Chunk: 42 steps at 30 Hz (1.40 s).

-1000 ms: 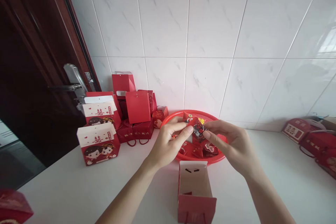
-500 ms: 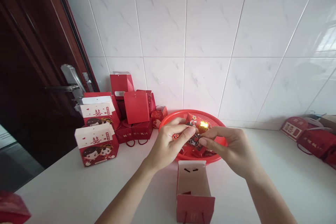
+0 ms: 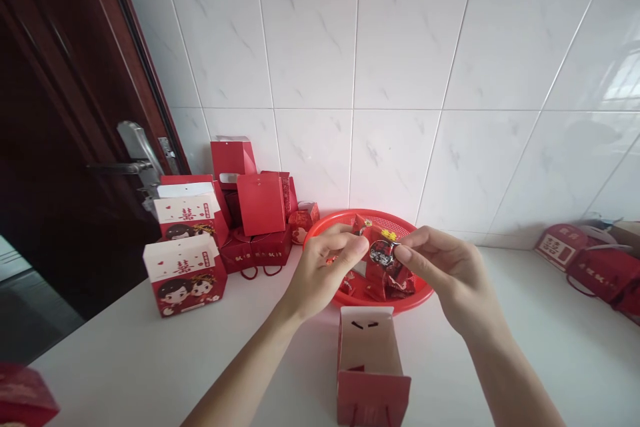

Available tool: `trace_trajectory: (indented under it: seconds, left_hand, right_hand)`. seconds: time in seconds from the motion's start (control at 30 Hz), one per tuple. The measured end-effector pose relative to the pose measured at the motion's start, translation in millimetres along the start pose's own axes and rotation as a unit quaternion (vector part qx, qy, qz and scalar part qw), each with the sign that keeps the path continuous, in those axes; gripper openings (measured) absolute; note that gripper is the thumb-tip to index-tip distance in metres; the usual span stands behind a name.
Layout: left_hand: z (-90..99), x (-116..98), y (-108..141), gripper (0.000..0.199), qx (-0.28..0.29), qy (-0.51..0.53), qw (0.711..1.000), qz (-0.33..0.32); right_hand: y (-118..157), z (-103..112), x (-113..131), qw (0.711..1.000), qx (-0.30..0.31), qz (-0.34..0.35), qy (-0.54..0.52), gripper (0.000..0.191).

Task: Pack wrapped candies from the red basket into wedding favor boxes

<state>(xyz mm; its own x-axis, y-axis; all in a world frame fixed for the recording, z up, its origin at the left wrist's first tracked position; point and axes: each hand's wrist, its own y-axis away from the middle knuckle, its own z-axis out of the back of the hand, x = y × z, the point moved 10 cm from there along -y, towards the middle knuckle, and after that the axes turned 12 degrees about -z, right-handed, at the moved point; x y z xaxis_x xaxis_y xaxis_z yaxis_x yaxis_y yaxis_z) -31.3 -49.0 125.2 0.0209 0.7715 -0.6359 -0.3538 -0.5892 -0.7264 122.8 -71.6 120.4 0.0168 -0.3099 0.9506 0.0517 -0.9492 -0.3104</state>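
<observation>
A: What could go wrong for us here?

B: The round, silver-rimmed piece (image 3: 382, 252) could slip. Our right hand (image 3: 453, 273) has it only by its right edge, between thumb and forefinger, so a small twist might flip it loose.

A: Where would it land?

B: Probably among the red wrapped packets (image 3: 376, 281), since we have it above the red basket (image 3: 413, 302). Its dark face might be hard to pick out down there.

A: And the open-topped box (image 3: 374, 395)?

B: It stands between our forearms, just in front of the basket. If we dropped an elbow or swung a wrist inward, we could knock it. The printed carton (image 3: 186, 277) is well off to our left, so we judge it the lesser worry.

A: How are our arms set?

B: Both reach forward from the near edge and angle inward, with the hands facing each other over the basket.

A: And our left hand (image 3: 323, 273)?

B: Its thumb and forefinger are drawn narrow, tips just left of the piece. We can't tell whether they touch it or grip anything; the other fingers curl behind, partly hidden.
</observation>
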Motion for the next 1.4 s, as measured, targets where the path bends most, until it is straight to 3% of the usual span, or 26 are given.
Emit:
trace_trajectory:
  seconds: [0.13,0.27,0.77,0.97,1.07,1.2,1.4]
  left_hand:
    - [-3.4,-1.1,0.8,0.044,0.013,-0.011,1.0,-0.004]
    - [-0.4,-0.4,2.2,0.045,-0.008,-0.029,1.0,-0.007]
    - [-2.8,-10.7,1.2,0.043,-0.002,-0.028,0.999,-0.029]
    - [3.3,-13.0,1.7,0.048,0.003,-0.093,0.995,-0.046]
    - [1.7,-16.4,1.3,0.043,0.016,-0.113,0.991,-0.062]
    - [-3.2,-22.4,1.4,0.033,0.028,-0.138,0.986,-0.094]
    - [6.0,-14.8,2.2,0.02,0.0,-0.136,0.988,-0.066]
  right_hand:
    - [-1.8,0.5,-6.4,0.999,0.007,-0.037,-0.019,0.026]
    - [-1.8,-16.1,-11.1,0.994,0.078,-0.07,0.015,0.026]
    - [1.2,-23.2,-12.9,0.983,0.158,-0.093,-0.02,0.025]
    - [-0.3,-15.3,-11.6,0.983,0.128,-0.085,0.1,0.026]
    - [-3.1,-7.4,-5.1,0.99,0.087,-0.059,0.097,0.027]
    - [-2.1,-12.6,-3.9,0.988,0.107,-0.051,0.098,0.022]
    - [-2.8,4.4,-3.5,0.996,0.039,-0.046,0.069,0.024]
